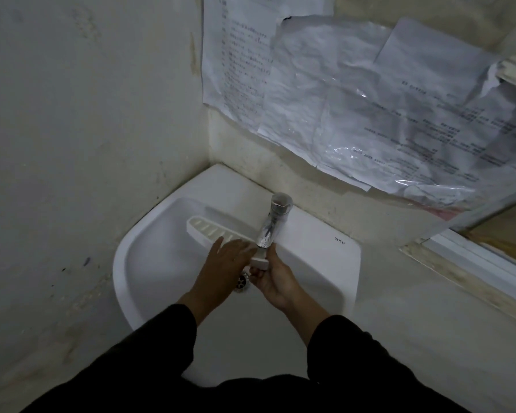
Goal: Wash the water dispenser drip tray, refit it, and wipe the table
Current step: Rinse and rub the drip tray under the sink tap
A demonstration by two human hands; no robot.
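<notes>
A long white drip tray (pixel 204 229) with a slotted top lies across the white sink basin (pixel 149 263) under the chrome tap (pixel 273 223). My right hand (pixel 273 278) grips the tray's near right end, just below the spout. My left hand (pixel 225 260) lies flat on the tray's slotted top with straight fingers, covering its middle. Whether water runs from the tap is not visible.
The sink is fixed in a wall corner, with the drain (pixel 242 282) showing between my hands. Crumpled plastic-covered paper notices (pixel 355 93) hang on the wall above the tap. A window frame ledge (pixel 483 263) runs along the right.
</notes>
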